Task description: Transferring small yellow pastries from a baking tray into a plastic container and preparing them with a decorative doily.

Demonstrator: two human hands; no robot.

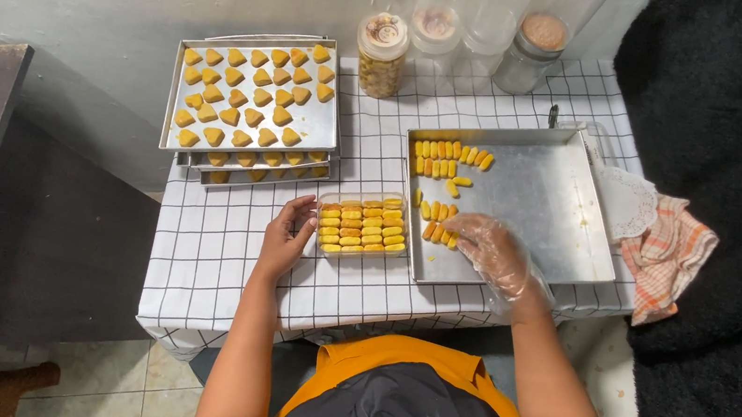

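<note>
My left hand (285, 238) is bare and rests against the left side of a clear rectangular plastic box (363, 225) filled with rows of small yellow log-shaped cookies. My right hand (490, 250), in a thin clear plastic glove, reaches into a large metal baking tray (560, 203) and its fingertips close on a few loose yellow cookies (439, 234) at the tray's near left. More of the same cookies (450, 156) lie in rows at the tray's far left.
A stack of metal trays (254, 102) with heart-shaped yellow cookies sits at the far left of the checked tablecloth (224, 256). A filled lidded jar (381, 53) and empty clear jars (498, 17) stand at the back. A striped cloth (670, 257) lies right.
</note>
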